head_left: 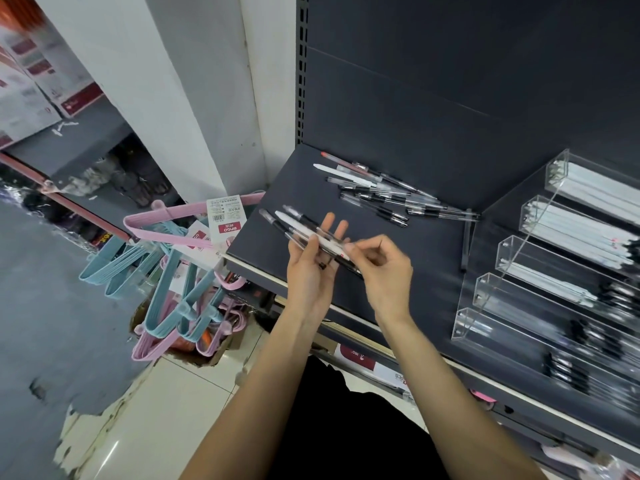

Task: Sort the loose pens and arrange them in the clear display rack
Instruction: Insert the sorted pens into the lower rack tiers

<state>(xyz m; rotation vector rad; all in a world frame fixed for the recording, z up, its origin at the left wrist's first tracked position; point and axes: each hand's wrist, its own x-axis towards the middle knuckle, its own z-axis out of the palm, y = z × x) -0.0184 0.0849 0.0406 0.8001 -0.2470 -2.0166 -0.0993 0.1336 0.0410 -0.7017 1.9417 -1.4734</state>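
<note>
My left hand (311, 268) holds a small bunch of pens (294, 223), black, clear and white, pointing up and to the left over the dark shelf (408, 271). My right hand (381, 268) pinches the near end of one pen in that bunch with thumb and forefinger. A loose pile of pens (384, 195) lies farther back on the shelf, among them a red-capped one and a white one. The clear display rack (512, 268) stands at the right with stepped tiers that hold white pens above and black-gripped pens below.
The shelf's dark back panel (450, 81) rises behind the pile. Pink and blue hangers (173, 299) hang in a bundle left of the shelf corner, over a cardboard box on the tiled floor. A white pillar (194, 98) stands behind them.
</note>
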